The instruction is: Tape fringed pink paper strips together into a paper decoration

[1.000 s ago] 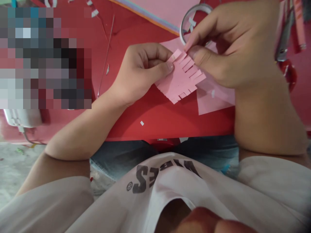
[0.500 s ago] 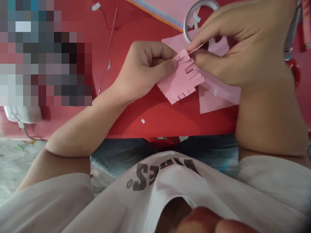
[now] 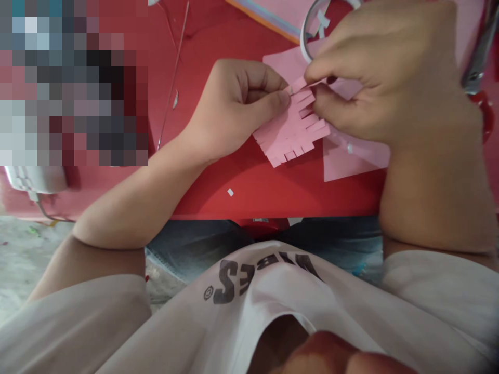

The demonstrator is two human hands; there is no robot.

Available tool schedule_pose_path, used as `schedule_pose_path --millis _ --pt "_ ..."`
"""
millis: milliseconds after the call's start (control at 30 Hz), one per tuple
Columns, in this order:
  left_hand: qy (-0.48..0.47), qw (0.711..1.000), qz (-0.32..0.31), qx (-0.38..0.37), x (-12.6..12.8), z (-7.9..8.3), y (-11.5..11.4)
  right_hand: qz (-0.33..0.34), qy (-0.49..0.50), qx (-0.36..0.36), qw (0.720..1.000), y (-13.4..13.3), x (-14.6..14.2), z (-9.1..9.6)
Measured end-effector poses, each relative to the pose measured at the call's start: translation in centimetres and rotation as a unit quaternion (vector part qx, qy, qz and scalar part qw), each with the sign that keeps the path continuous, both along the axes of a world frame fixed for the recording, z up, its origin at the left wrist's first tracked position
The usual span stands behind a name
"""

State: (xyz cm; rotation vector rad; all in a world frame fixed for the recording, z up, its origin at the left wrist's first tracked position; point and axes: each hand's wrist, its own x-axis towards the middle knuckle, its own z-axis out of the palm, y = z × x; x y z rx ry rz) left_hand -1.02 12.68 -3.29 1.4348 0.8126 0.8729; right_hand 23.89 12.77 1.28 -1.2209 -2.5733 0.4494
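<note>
In the head view, a pink paper point(image 3: 286, 136) is held at the centre of the frame, above a red table point(image 3: 273, 192). Narrow slits have been cut along its edges, so that a fringe of thin, flat strips is left around a solid middle; no uncut edge can be made out, though the side under the fingers is partly hidden. The grip of the left hand point(image 3: 237, 109) is clamped on the upper edge of the paper between thumb and bent forefinger, while the grip of the right hand point(image 3: 393, 78) is closed on a strip at the upper corner. A larger pink sheet point(image 3: 353, 163) lies beneath and to the right, its smooth, matte surface overlapped by the fringed piece. A tape roll point(image 3: 312, 31) lies at the top of the frame, and metal scissors point(image 3: 476, 65) with a red handle are seen at the upper right. A small white scrap point(image 3: 230, 192) rests on the glossy red surface below the hands. The upper left is pixelated, and nothing can be told there.
</note>
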Motion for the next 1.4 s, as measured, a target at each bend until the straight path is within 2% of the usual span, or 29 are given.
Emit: schedule_pose_path --millis 433,667,900,967,1033,1200,1333,1400 --pt "0.042 0.998 0.006 0.042 -0.2 0.0 0.2 0.001 -0.140 -0.008 0.990 -0.4 -1.0 0.8" --pt "0.063 0.996 0.035 0.047 -0.1 -0.2 0.1 -0.045 -0.099 -0.081 0.991 -0.5 -1.1 0.9" --pt "0.052 0.998 0.030 0.037 -0.1 -0.3 0.2 -0.034 -0.140 -0.016 0.989 -0.7 -1.2 1.1" --pt "0.048 0.998 0.025 0.041 0.0 -0.5 0.3 -0.043 -0.133 -0.023 0.990 -0.7 -1.4 1.0" --pt "0.036 0.996 0.032 0.071 0.2 -0.9 0.4 -0.047 -0.116 -0.035 0.991 -0.5 -1.5 0.8" --pt "0.022 0.988 0.060 0.138 0.7 -2.1 0.4 -0.021 -0.109 -0.012 0.994 -0.2 -1.6 0.4" --pt "0.025 0.970 0.103 0.218 0.6 -2.0 0.0 -0.011 -0.123 0.009 0.992 -0.5 -1.8 0.4" --pt "0.049 0.960 0.100 0.256 0.4 -1.8 -0.1 0.004 -0.133 0.019 0.991 -0.7 -2.0 0.5"
